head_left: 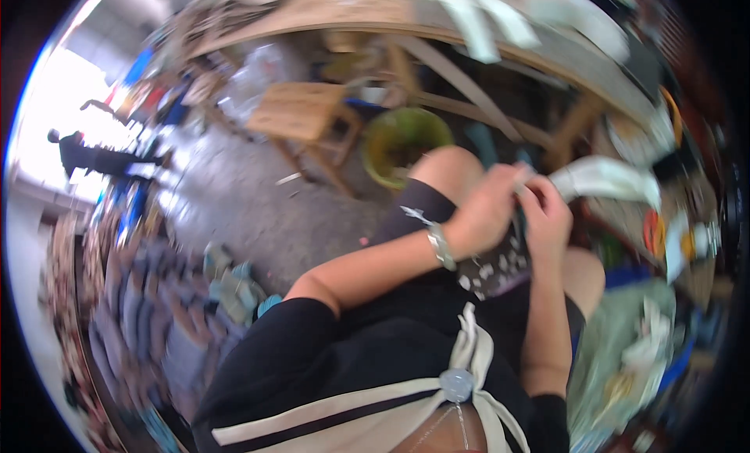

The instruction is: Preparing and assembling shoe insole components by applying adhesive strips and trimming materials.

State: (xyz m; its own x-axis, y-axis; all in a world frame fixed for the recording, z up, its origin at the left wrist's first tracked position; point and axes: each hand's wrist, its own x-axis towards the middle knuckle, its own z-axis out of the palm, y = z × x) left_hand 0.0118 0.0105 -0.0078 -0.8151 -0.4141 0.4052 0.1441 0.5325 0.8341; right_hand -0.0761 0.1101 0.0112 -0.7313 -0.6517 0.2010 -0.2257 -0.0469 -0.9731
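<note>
Both my hands meet above my lap, with fingertips close together. My left hand (488, 209) has its fingers bent inward and closed; a bracelet circles its wrist. My right hand (548, 215) pinches at the same spot from the other side. Between the fingertips shows a small pale piece (522, 178), too blurred to name. Beneath the hands a dark cloth (496, 272) strewn with white scraps lies across my thighs. Just beyond my right hand a white curved strip (608, 177) rests near the right-hand clutter; whether it touches the hand I cannot tell.
Ahead stands a wooden stool (301, 113) beside a yellow-green tub (406, 144). A long wooden table (328, 16) spans the far side, bearing white strips (476, 19). Stacked grey-purple pieces (156, 320) fill the left. A translucent green bag (625, 336) sits at right. Far left, a person (94, 155).
</note>
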